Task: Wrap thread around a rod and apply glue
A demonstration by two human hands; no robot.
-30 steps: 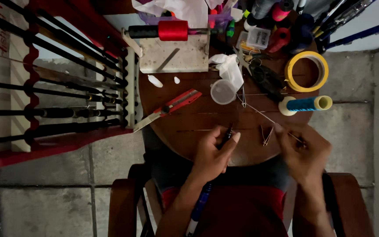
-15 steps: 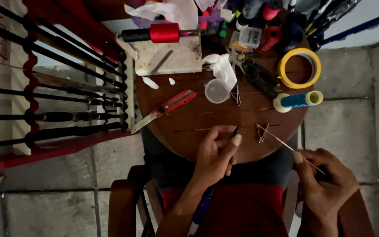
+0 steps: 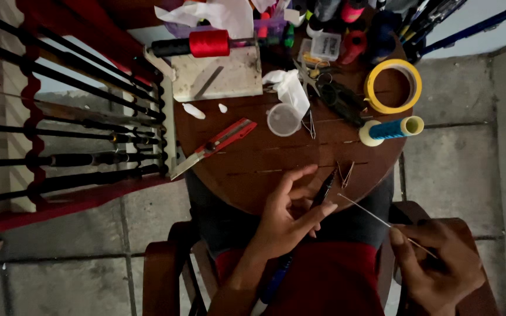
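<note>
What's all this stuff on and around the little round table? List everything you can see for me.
round table: one, dark brown wood, centre
utility knife: one, red, table's left edge
clear cup: one, see-through, mid table
tape roll: one, yellow, upper right of table
blue thread spool: one, blue with pale yellow ends, right side
red thread spool: one, red, on a rod at the table's far side
tissue: one, white, beside the cup
rods: several, black, on a red rack at left
left hand: holds a dark rod tip
right hand: pinches a thin pale wire
</note>
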